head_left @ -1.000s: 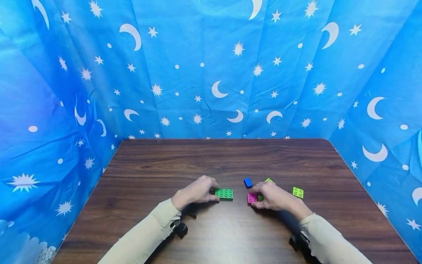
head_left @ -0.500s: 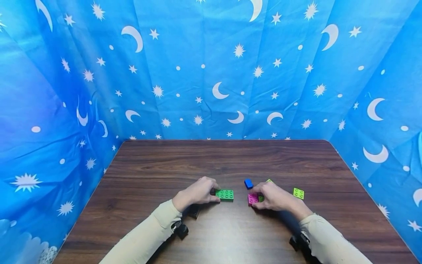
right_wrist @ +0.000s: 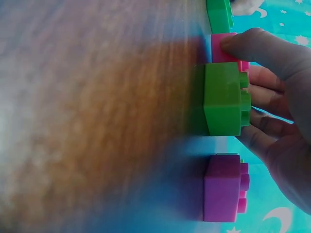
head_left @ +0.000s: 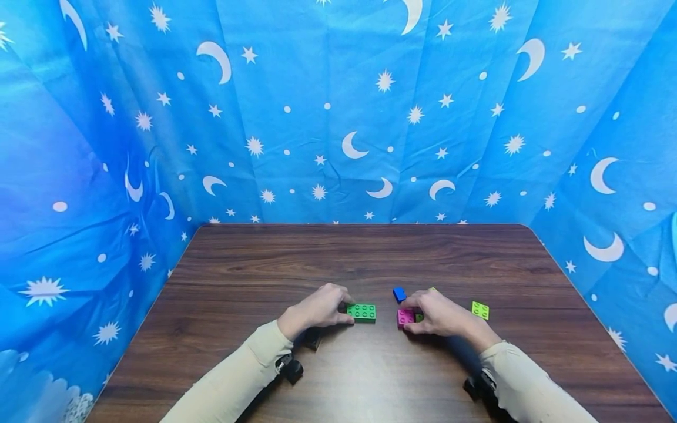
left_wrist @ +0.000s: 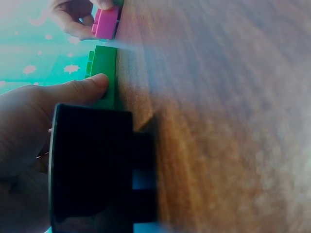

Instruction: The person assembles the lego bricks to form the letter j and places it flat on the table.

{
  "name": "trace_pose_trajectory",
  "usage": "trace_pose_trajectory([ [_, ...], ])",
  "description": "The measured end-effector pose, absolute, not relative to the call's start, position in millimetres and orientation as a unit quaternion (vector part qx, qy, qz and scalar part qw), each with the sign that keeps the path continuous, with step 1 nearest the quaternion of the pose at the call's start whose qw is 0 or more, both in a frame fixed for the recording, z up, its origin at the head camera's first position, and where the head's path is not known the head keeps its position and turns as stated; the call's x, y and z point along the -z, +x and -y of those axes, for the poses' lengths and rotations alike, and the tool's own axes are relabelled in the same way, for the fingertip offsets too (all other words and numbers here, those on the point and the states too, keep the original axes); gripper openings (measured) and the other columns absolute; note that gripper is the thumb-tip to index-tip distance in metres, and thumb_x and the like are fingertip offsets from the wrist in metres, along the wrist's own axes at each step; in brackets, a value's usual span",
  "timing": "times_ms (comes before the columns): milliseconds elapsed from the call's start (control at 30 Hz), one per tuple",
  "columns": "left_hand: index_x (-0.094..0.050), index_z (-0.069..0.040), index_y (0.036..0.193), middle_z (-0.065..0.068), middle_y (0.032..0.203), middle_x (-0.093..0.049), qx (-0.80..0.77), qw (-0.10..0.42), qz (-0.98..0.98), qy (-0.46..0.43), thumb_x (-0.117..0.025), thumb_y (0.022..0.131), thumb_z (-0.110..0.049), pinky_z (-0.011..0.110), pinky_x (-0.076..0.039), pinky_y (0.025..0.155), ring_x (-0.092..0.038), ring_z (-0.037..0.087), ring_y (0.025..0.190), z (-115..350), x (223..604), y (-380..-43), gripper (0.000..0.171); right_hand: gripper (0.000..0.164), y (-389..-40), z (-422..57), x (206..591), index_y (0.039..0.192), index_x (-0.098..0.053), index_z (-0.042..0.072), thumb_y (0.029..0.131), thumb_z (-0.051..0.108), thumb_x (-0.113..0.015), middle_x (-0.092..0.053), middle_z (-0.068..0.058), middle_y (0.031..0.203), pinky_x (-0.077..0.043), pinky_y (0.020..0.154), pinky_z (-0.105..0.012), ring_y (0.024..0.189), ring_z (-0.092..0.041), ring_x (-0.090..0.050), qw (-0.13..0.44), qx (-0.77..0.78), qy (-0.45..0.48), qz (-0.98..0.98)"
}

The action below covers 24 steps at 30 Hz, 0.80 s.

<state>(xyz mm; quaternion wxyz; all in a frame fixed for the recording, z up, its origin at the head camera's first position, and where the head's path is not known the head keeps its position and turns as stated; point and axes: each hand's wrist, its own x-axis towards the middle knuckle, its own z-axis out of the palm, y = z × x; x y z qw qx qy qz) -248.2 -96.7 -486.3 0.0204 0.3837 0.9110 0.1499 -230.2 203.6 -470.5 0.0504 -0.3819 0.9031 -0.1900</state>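
My left hand (head_left: 319, 306) holds the left end of a green toy brick (head_left: 364, 313) with two rows of studs, lying on the table. In the left wrist view the thumb presses the near side of that brick. A short distance to the right, my right hand (head_left: 436, 314) pinches a pink brick (head_left: 405, 319) between thumb and fingers. The right wrist view shows the thumb on its side, with another green brick (right_wrist: 222, 99) right beside it under the hand. A purple brick (right_wrist: 221, 189) stands farther back there, hidden by the hand in the head view.
A small blue brick (head_left: 399, 294) lies just behind the right fingertips. A lime brick (head_left: 480, 310) is right of that hand, and another lime piece (head_left: 433, 289) peeks out behind it. Blue star-patterned cloth (head_left: 338, 117) surrounds the wooden table (head_left: 344, 252) at back and sides.
The head view has shifted very slightly. Both hands keep hold of their bricks, and the gap between the green and pink bricks looks marginally smaller.
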Motion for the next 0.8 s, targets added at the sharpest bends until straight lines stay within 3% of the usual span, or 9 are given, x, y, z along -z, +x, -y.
trace_pose_trajectory([
  [500, -0.074, -0.008, 0.11, -0.002, 0.094, -0.069, -0.151, 0.025, -0.911, 0.382, -0.079, 0.081, -0.033, 0.024, -0.051, 0.078, -0.06, 0.006, 0.083, 97.8, 485.6, -247.6, 0.038, 0.03, -235.8, -195.5, 466.2, 0.107, -0.072, 0.009, 0.082, 0.025, -0.076, -0.068, 0.002, 0.094, -0.05, 0.067, -0.021, 0.08, -0.004, -0.058, 0.03, 0.196, -0.392, -0.898],
  [800, -0.073, -0.009, 0.111, 0.0, 0.101, -0.071, -0.159, 0.032, -0.915, 0.37, -0.079, 0.081, -0.035, 0.025, -0.052, 0.085, -0.065, 0.011, 0.094, 95.9, 487.6, -250.8, 0.04, 0.03, -241.3, -187.0, 462.5, 0.105, -0.072, 0.006, 0.081, 0.024, -0.076, -0.068, 0.002, 0.09, -0.048, 0.063, -0.021, 0.074, -0.005, -0.056, -0.024, 0.19, -0.427, -0.883],
])
